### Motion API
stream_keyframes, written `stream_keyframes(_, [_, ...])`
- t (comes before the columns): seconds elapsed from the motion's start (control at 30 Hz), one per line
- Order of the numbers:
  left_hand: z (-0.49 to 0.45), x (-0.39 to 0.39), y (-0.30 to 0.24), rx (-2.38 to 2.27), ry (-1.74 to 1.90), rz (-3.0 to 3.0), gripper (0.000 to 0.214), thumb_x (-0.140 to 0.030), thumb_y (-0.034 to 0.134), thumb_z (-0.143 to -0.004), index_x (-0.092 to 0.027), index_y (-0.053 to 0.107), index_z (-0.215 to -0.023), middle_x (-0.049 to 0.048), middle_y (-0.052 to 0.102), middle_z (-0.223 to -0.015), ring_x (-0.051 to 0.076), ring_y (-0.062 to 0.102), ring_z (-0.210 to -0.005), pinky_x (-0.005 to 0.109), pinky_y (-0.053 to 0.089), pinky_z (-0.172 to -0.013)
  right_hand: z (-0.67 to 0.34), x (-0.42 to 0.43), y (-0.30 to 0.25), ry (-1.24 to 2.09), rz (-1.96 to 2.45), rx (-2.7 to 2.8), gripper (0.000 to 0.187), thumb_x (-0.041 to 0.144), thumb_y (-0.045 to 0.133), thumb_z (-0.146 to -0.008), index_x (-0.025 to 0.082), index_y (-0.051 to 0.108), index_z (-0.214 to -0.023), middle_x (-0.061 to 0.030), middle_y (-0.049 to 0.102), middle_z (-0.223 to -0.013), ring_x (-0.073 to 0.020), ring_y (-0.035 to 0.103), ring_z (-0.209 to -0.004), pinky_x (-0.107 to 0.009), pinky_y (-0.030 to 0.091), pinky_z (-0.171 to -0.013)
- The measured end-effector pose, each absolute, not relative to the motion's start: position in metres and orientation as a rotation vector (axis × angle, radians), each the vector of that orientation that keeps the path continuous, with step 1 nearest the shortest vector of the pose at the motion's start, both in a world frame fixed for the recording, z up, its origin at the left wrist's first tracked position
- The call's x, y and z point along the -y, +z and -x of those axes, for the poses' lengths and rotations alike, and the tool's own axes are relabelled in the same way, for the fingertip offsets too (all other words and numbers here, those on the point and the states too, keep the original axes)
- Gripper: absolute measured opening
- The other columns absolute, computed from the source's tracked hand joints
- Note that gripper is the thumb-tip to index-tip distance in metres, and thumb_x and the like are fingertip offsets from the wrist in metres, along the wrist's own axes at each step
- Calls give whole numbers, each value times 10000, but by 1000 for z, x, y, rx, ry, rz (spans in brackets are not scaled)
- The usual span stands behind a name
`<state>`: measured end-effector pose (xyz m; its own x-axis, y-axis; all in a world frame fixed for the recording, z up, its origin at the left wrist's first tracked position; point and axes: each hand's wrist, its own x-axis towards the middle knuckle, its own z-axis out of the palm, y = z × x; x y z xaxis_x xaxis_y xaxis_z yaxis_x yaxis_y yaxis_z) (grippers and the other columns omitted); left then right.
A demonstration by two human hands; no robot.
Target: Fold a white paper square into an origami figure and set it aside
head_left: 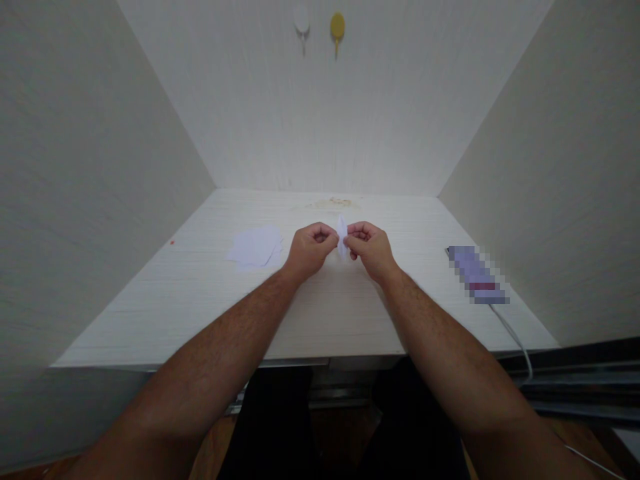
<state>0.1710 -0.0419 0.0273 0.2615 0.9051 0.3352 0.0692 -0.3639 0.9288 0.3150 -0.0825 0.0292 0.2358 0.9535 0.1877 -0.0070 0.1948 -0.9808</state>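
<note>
A small folded piece of white paper (342, 230) stands upright between my two hands, above the middle of the desk. My left hand (314, 248) pinches its left side between thumb and fingers. On the opposite side, my right hand (369, 245) grips the paper with thumb and index finger, the other fingers curled. How the paper is folded is too small to make out. To the left of my left hand lies a loose pile of white paper sheets (256, 245), overlapping at uneven angles.
The white desk (190, 293) has walls at its back and both sides. At right lies a blurred-out phone-like device (475, 275) with a white cable (515, 337) running over the front edge. White (302, 21) and yellow hooks (337, 27) are on the back wall.
</note>
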Motion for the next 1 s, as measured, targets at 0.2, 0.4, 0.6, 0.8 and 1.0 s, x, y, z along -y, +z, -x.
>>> stream_keyframes(0.2, [-172, 41, 27, -878, 1210, -1650, 125, -274, 670, -728, -159, 622, -713, -6, 640, -641, 98, 560, -574, 240, 456, -590, -314, 85, 32, 896, 1176, 1104, 172, 268, 684, -620, 182, 593, -738, 50, 570, -560, -72, 448, -418, -225, 360, -406])
stream_keyframes(0.4, [-173, 40, 27, -809, 1222, -1554, 156, -186, 686, -682, -155, 609, -814, 0, 655, -702, 99, 608, -627, 224, 483, -611, -315, 86, 32, 911, 1148, 1095, 147, 243, 692, -608, 179, 584, -686, 65, 540, -487, -73, 438, -392, -221, 335, -404])
stream_keyframes(0.6, [-173, 38, 25, -822, 1213, -1510, 259, -171, 693, -676, -142, 627, -924, 3, 664, -708, 93, 609, -608, 213, 488, -596, -314, 85, 31, 924, 1159, 1107, 157, 258, 702, -625, 184, 581, -693, 68, 538, -484, -70, 437, -397, -213, 324, -407])
stream_keyframes(0.8, [-173, 39, 26, -844, 1177, -1515, 235, -195, 706, -671, -126, 646, -888, 28, 685, -735, 109, 632, -641, 231, 503, -615, -315, 87, 32, 887, 1191, 1135, 189, 315, 713, -650, 181, 588, -692, 56, 543, -494, -74, 438, -409, -220, 329, -417])
stream_keyframes(1.0, [-173, 43, 30, -830, 1104, -1494, 193, -215, 720, -650, -124, 634, -796, 26, 672, -695, 116, 626, -613, 242, 501, -597, -316, 86, 32, 865, 1214, 1144, 190, 310, 722, -631, 178, 587, -657, 52, 535, -491, -77, 437, -419, -226, 335, -425])
